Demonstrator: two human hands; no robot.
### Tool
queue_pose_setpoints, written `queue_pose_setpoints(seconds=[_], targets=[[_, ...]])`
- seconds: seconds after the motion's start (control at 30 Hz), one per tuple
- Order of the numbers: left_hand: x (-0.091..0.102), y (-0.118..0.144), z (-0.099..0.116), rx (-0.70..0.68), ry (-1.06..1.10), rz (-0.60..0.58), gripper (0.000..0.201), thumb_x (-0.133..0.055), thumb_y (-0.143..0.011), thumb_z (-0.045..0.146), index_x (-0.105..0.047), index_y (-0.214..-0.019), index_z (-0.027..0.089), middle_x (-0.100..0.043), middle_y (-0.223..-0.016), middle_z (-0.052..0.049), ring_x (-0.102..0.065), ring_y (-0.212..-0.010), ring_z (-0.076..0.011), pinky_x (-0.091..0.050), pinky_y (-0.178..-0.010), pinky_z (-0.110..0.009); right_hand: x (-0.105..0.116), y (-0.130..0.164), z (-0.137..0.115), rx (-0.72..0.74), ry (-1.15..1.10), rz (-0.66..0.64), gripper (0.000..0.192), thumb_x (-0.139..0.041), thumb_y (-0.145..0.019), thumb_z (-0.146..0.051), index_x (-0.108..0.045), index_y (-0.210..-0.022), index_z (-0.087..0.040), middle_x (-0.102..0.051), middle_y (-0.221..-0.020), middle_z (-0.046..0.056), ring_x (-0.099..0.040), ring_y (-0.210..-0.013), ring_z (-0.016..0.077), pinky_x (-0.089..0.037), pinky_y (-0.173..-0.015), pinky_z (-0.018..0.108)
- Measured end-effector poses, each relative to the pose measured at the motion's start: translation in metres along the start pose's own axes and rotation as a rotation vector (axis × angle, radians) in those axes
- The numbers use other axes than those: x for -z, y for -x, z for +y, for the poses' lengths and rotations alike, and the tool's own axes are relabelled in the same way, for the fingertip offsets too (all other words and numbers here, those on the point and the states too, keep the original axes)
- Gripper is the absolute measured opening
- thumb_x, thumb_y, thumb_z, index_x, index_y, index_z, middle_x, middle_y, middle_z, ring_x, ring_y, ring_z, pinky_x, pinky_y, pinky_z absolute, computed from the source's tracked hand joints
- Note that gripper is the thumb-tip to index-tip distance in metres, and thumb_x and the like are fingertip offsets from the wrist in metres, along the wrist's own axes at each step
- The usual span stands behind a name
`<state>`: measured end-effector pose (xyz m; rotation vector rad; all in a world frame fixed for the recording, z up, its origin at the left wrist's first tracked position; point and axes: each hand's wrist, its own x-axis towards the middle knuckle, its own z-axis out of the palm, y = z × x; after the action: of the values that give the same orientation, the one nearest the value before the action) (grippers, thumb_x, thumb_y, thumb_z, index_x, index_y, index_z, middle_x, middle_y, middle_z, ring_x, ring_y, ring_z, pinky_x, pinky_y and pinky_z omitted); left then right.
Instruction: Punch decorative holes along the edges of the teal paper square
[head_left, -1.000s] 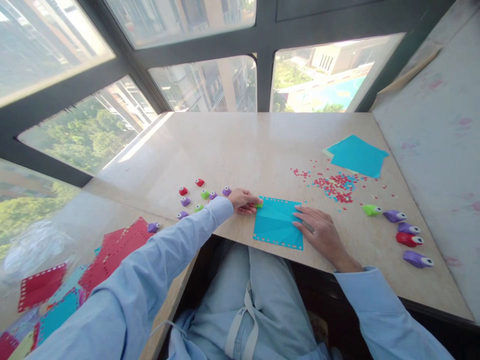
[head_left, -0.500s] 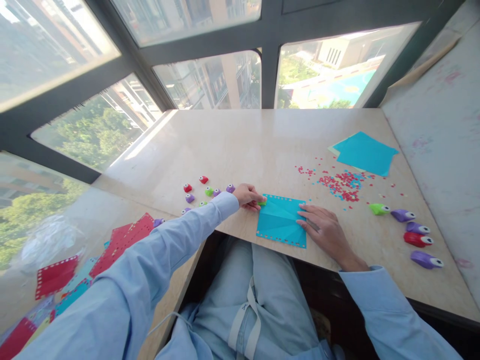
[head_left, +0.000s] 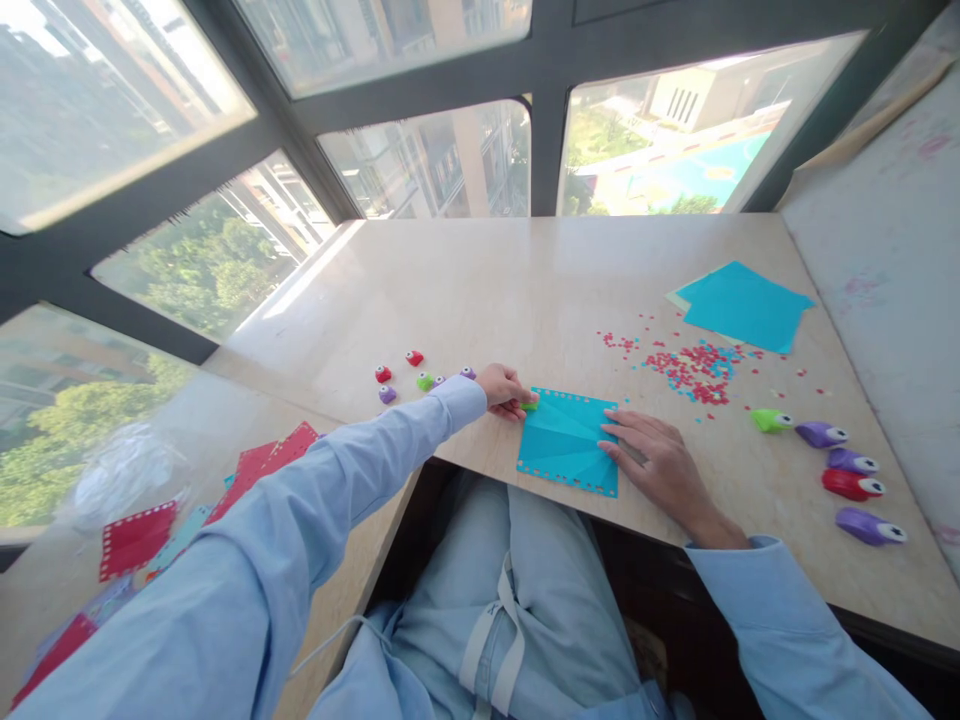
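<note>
A blue paper square with punched holes along its edges lies at the near edge of the table. My left hand is closed around a small green punch set at the paper's far left corner. My right hand lies flat on the right side of the sheet, fingers spread, pinning it down.
Several small punches sit left of my left hand. Larger green, purple and red punches line the right. Red and blue paper dots scatter before a stack of blue sheets. Punched red sheets lie on the lower left surface.
Only the view has shifted slightly; both hands keep their places on the punch and the blue sheet.
</note>
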<state>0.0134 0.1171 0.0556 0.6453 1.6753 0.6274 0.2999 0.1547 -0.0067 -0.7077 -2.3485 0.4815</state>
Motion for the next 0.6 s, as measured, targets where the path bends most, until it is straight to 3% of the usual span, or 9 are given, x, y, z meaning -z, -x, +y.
queue_pose_setpoints(seconds=[0.13,0.37,0.6], targets=[[-0.004,-0.002,0.009,0.040,-0.144,0.025,0.041,-0.089,-0.063,0.026,-0.050,-0.071,0.016,-0.060,-0.056,0.000,-0.068,-0.057,-0.0188,-0.059,-0.060,-0.034,0.000,0.000,0.002,0.009,-0.024,0.012,0.036,-0.049,-0.099,-0.050,-0.071,-0.105,-0.022,-0.066,-0.120,0.007,-0.060,-0.113,0.0283,-0.043,-0.097,0.049],[-0.019,-0.015,0.033,0.162,-0.591,0.063,0.020,-0.077,-0.076,0.018,-0.058,-0.075,0.012,-0.058,-0.053,-0.005,-0.067,-0.050,-0.0258,-0.058,-0.053,-0.039,0.000,0.001,0.004,-0.030,-0.097,0.030,0.031,-0.053,-0.097,-0.046,-0.072,-0.103,-0.023,-0.068,-0.116,0.007,-0.061,-0.111,0.0276,-0.045,-0.098,0.048],[-0.024,-0.026,0.041,0.223,-0.723,0.069,0.032,-0.082,-0.071,0.020,-0.062,-0.091,0.007,-0.061,-0.055,-0.006,-0.069,-0.054,-0.0296,-0.059,-0.054,-0.041,0.000,0.001,0.004,-0.008,-0.098,0.027,0.031,-0.053,-0.097,-0.047,-0.072,-0.103,-0.023,-0.068,-0.116,0.007,-0.061,-0.111,0.0279,-0.045,-0.096,0.048]])
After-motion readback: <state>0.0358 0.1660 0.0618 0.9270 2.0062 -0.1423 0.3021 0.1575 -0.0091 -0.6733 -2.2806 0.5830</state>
